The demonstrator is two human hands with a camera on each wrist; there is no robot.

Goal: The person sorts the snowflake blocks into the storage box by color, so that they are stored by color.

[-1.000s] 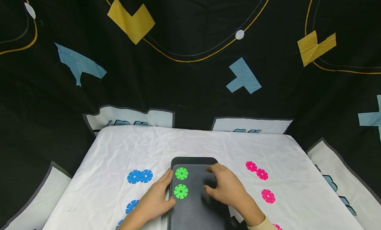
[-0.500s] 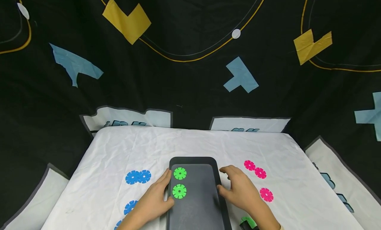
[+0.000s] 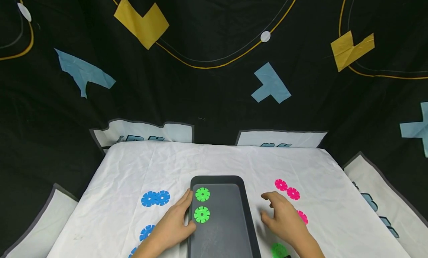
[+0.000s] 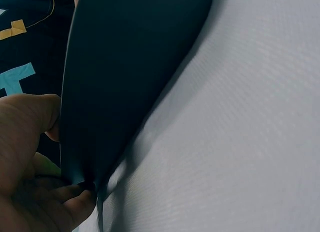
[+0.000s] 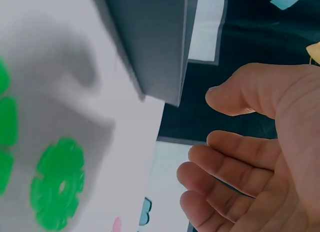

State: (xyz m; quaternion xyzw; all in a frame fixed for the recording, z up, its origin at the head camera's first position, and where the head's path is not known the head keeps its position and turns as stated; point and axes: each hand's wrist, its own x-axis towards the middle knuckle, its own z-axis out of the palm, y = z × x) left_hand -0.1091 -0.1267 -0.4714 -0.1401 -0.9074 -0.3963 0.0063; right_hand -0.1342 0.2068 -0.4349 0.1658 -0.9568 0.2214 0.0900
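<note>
A dark grey tray (image 3: 234, 228) lies on the white cloth (image 3: 217, 157), with two green toothed discs (image 3: 202, 194) (image 3: 202, 215) in its left half. My left hand (image 3: 177, 222) grips the tray's left rim, beside the nearer green disc. The left wrist view shows the left hand (image 4: 35, 167) pinching the edge of the tray (image 4: 125, 76). My right hand (image 3: 279, 215) hovers over the cloth right of the tray, fingers relaxed and holding nothing. In the right wrist view the right hand (image 5: 250, 162) is spread, with loose green discs (image 5: 57, 184) below it.
Pink discs (image 3: 287, 189) lie just beyond my right hand, and another pink disc (image 3: 303, 216) is partly hidden by it. Blue discs (image 3: 155, 198) (image 3: 146, 232) lie left of the tray. A green disc (image 3: 278, 250) sits near my right wrist. Black patterned fabric surrounds the cloth.
My right hand has moved off the tray to the right and now hovers over the cloth near the pink discs. The left hand and tray have stayed put.
</note>
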